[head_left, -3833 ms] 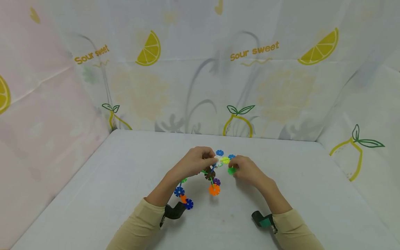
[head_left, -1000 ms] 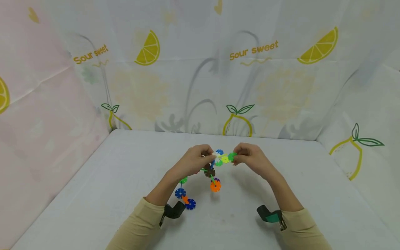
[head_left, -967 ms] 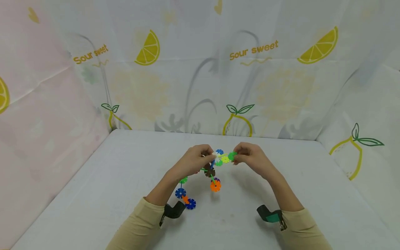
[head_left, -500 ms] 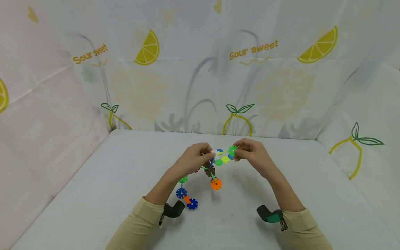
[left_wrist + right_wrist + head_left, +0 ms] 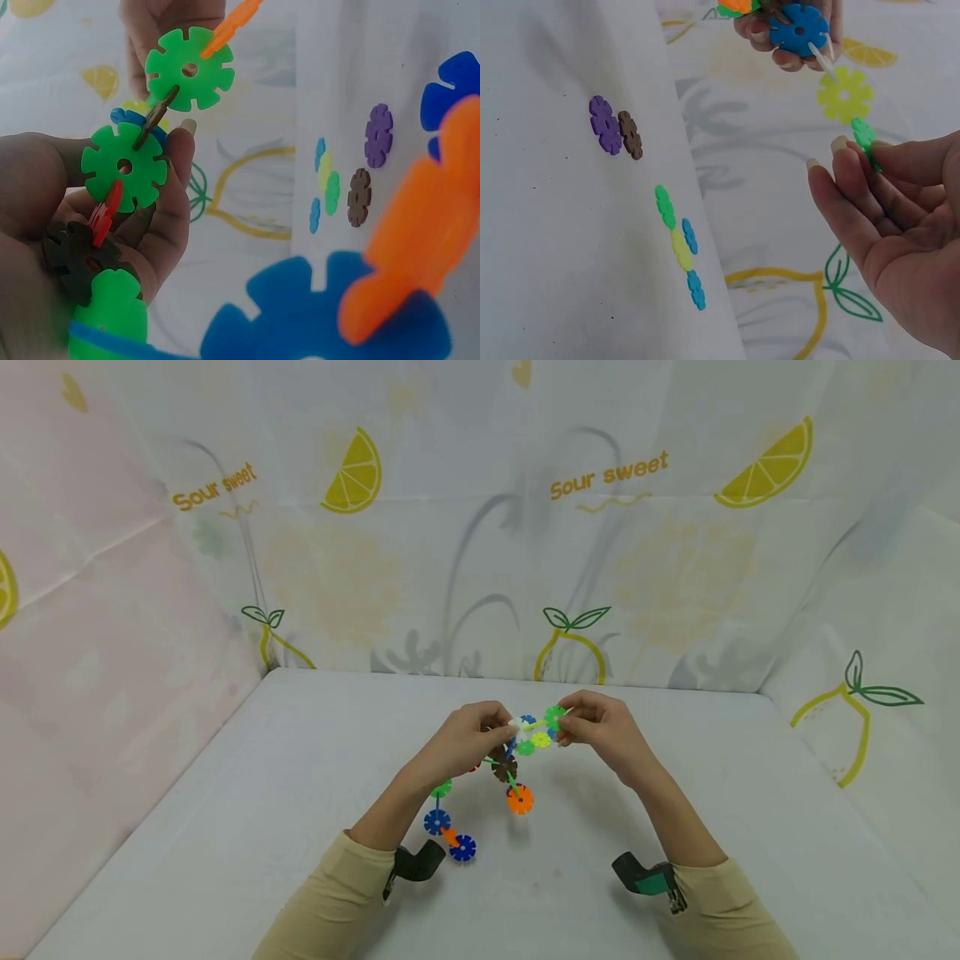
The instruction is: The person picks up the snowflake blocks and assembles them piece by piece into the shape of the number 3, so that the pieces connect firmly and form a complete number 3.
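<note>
Left hand [image 5: 468, 743]: grips the snowflake-disc chain [image 5: 504, 768] at its top.
Right hand [image 5: 600, 735]: pinches a green disc [image 5: 555, 717] on the chain.

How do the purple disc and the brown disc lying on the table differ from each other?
In the right wrist view, the purple disc lies farther from the table's edge, while the brown disc lies beside it, closer to the edge. The purple disc looks slightly larger there; the brown disc looks narrower. Their colours also differ. Both are notched, flower-shaped pieces lying flat and loose on the white table, and neither hand touches them.
</note>
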`<state>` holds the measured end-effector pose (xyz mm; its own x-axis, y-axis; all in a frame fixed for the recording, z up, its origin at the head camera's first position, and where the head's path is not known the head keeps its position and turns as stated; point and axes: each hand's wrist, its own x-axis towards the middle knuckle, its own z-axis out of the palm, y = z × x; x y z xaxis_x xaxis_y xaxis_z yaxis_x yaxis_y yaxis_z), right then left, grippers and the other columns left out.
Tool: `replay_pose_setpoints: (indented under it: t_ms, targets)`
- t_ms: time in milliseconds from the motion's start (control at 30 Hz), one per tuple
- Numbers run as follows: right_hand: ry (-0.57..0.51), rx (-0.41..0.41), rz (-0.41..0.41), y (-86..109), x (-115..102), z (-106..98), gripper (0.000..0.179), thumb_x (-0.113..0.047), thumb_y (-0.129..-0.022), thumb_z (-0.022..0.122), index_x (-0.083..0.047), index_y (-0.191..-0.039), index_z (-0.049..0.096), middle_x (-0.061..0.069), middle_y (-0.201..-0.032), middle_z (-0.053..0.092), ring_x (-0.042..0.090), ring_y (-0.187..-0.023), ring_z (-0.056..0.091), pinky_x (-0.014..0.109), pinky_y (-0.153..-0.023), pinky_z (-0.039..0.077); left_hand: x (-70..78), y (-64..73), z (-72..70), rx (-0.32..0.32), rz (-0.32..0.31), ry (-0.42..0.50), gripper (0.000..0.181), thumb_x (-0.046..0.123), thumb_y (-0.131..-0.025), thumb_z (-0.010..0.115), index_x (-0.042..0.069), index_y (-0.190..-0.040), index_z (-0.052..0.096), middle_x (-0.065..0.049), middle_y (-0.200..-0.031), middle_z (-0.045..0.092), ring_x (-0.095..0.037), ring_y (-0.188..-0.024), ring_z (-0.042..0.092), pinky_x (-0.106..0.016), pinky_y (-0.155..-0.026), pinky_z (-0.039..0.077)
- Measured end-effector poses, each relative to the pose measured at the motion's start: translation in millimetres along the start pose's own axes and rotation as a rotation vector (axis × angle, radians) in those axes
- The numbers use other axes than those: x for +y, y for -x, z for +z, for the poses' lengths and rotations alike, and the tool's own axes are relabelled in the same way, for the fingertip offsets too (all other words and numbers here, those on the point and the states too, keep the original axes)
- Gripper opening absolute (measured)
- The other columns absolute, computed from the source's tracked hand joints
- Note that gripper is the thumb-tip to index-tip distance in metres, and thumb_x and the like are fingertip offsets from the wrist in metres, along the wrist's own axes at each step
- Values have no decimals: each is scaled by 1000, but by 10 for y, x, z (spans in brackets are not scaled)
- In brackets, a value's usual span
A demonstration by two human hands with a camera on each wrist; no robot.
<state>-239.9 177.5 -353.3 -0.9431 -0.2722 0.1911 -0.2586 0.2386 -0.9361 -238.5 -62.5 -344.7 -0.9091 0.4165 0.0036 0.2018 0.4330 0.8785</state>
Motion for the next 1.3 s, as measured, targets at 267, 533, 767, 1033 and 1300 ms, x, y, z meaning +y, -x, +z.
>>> replay_pose_setpoints:
  t_ms: [267, 533, 767, 1033, 1300]
  targets:
    - [-13, -4, 13, -5, 0, 26, 21, -4, -95, 61, 6, -114, 61, 11, -83, 69, 16, -72, 71, 30, -74, 61, 7, 5, 11, -3, 2, 0, 13, 24, -100, 60, 13, -102, 66, -5, -91, 72, -15, -77, 71, -38, -77, 57]
    - [-14, -10, 14, -19, -11, 51, 20, -6, -96, 61, 7, -111, 62, 21, -87, 70, 17, -72, 71, 29, -72, 61, -1, 24, 9, 14, 24, -28, 11, 24, -98, 62, 14, -98, 66, -2, -88, 71, -17, -76, 68, -32, -64, 51]
    - [8, 11, 8, -16, -3, 92, 18, -4, -96, 61, 9, -108, 63, 27, -89, 69, 20, -72, 71, 28, -71, 61, 13, 32, 15, 36, -2, -62, 10, 25, -98, 63, 16, -97, 67, -2, -90, 69, -17, -74, 67, -32, -59, 48]
    - [54, 68, 3, 19, -50, 141, 16, -1, -95, 61, 9, -108, 63, 29, -92, 70, 26, -74, 71, 25, -70, 60, -5, 15, 45, 45, 6, -61, 10, 24, -99, 61, 15, -97, 66, -3, -91, 69, -16, -73, 68, -32, -62, 50]
    - [113, 112, -13, 31, -84, 182, 12, 1, -94, 61, 6, -105, 65, 26, -90, 71, 18, -69, 69, 26, -68, 60, 3, 26, 58, 62, 26, -105, 11, 23, -99, 62, 14, -94, 65, -2, -87, 68, -19, -69, 64, -29, -55, 45]
